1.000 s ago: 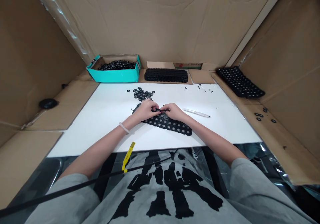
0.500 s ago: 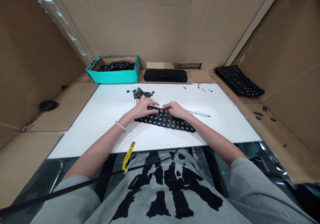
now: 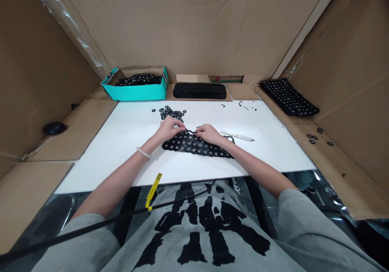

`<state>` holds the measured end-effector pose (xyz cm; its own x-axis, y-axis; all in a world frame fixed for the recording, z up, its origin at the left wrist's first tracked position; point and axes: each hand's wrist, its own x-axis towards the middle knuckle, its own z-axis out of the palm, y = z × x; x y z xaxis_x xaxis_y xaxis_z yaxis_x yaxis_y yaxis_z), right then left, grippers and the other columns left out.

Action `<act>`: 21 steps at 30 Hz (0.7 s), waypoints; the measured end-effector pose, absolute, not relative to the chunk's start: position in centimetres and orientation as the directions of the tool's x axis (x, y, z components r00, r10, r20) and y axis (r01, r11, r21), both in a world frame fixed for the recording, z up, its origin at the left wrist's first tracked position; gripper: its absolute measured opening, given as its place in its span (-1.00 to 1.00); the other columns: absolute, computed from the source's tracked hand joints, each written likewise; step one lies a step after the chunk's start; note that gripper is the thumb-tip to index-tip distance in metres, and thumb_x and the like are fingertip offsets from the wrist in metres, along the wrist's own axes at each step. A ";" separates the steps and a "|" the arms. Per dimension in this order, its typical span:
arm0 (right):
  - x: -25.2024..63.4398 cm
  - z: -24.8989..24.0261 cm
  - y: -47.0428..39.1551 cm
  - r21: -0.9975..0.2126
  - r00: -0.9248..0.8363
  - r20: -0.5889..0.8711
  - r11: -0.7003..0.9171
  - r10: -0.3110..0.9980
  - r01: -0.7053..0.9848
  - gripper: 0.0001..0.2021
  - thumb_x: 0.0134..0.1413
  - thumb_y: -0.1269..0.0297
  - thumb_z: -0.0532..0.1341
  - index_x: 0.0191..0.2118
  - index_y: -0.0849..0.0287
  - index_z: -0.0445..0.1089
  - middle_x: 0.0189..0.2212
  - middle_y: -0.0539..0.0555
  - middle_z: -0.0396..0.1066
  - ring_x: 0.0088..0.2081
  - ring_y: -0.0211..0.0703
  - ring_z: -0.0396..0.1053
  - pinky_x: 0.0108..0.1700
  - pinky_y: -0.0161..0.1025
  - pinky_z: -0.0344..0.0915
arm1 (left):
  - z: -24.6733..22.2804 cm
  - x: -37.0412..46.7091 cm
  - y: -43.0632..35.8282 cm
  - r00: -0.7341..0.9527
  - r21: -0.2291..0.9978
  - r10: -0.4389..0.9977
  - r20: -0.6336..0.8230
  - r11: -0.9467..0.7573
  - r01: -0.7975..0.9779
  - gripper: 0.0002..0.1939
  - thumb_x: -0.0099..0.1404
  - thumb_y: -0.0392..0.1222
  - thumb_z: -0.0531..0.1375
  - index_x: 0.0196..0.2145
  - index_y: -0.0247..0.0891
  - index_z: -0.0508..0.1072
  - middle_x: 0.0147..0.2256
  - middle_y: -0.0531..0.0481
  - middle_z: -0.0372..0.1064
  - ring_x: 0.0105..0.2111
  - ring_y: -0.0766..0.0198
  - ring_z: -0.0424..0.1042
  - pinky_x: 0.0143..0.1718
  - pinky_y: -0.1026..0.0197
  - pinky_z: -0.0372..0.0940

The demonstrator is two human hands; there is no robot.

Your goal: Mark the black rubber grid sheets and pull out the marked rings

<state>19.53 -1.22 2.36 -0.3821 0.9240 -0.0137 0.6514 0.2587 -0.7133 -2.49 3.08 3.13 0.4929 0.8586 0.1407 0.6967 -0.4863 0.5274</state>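
Note:
A black perforated sheet [image 3: 194, 145] with rows of round holes lies on the white board. My left hand [image 3: 170, 129] pinches its upper edge left of the middle. Close by, my right hand [image 3: 209, 134] grips the same edge with thumb and fingers. Between the two hands the edge is lifted a little, and a hole shows white there. Just beyond my left hand sits a heap of small black rings [image 3: 170, 113]. A white pen-like tool [image 3: 237, 136] with a dark tip lies right of my right hand.
At the back stand a turquoise box [image 3: 136, 92] of black rings and a stack of black sheets [image 3: 199, 90]. Another perforated sheet [image 3: 289, 98] lies at the right, near loose rings [image 3: 312, 137]. A black round object [image 3: 54, 128] is at the left. Cardboard walls [image 3: 188, 29] enclose the board.
My left hand has closed from spread fingers to a pinch on the sheet's edge. The sheet's edge between my hands has shifted, and its right end shows a raised loop.

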 end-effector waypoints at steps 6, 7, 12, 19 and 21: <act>20.0 2.4 -1.2 -0.636 -0.359 0.037 0.299 0.932 0.711 -0.71 0.07 0.41 0.05 -0.51 0.17 0.49 -0.49 0.01 0.47 -0.39 -0.20 0.31 -0.29 -0.31 0.13 | 3.0 -4.1 4.4 0.217 0.460 0.930 0.296 -0.338 0.821 -0.76 0.31 -0.10 0.15 -0.18 -0.08 0.61 -0.07 -0.11 0.51 0.01 -0.15 0.19 -0.04 -0.16 0.05; 20.0 2.4 -1.3 -0.642 -0.354 0.049 0.301 0.934 0.705 -0.71 0.09 0.40 0.05 -0.45 0.16 0.53 -0.45 0.01 0.50 -0.37 -0.19 0.34 -0.26 -0.31 0.15 | 3.1 -4.1 4.2 0.210 0.433 0.923 0.323 -0.341 0.834 -0.73 0.32 -0.10 0.15 -0.10 -0.05 0.59 0.00 -0.12 0.46 0.03 -0.17 0.15 -0.04 -0.16 0.03; 19.7 2.3 -1.4 -0.748 -0.345 0.073 0.280 0.936 0.602 -0.66 0.07 0.49 0.06 -0.24 0.13 0.59 -0.23 0.01 0.59 -0.16 -0.16 0.45 -0.02 -0.28 0.26 | 3.6 -2.2 2.2 0.496 0.377 0.842 0.212 -0.539 0.754 -0.68 0.24 0.12 0.25 -0.15 -0.06 0.60 -0.11 -0.11 0.48 -0.03 -0.08 0.22 -0.04 -0.07 0.03; 19.4 1.6 -1.2 -0.792 -0.385 0.092 0.302 0.918 0.531 -0.55 -0.02 0.62 0.03 -0.23 0.11 0.61 -0.23 -0.02 0.60 -0.12 -0.18 0.49 0.03 -0.28 0.30 | 2.7 -0.9 1.9 0.598 0.572 0.788 0.150 -0.562 0.598 -0.80 0.18 -0.03 0.28 -0.32 -0.14 0.64 -0.33 -0.02 0.59 -0.23 0.06 0.39 -0.10 0.04 0.20; 19.5 1.5 -1.1 -0.797 -0.345 0.076 0.265 0.936 0.543 -0.55 -0.05 0.63 0.02 -0.29 0.13 0.62 -0.26 -0.01 0.61 -0.14 -0.18 0.50 0.02 -0.29 0.31 | 2.5 -1.6 2.8 0.558 0.659 0.820 0.129 -0.491 0.569 -0.80 0.18 -0.04 0.27 -0.35 -0.15 0.65 -0.33 -0.03 0.60 -0.28 0.09 0.44 -0.13 0.07 0.25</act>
<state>19.51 -1.11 1.45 -0.3450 0.9355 0.0760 0.5430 0.2650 -0.7968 -1.59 2.77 2.45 0.5582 0.8196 0.1291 0.5690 -0.4914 0.6594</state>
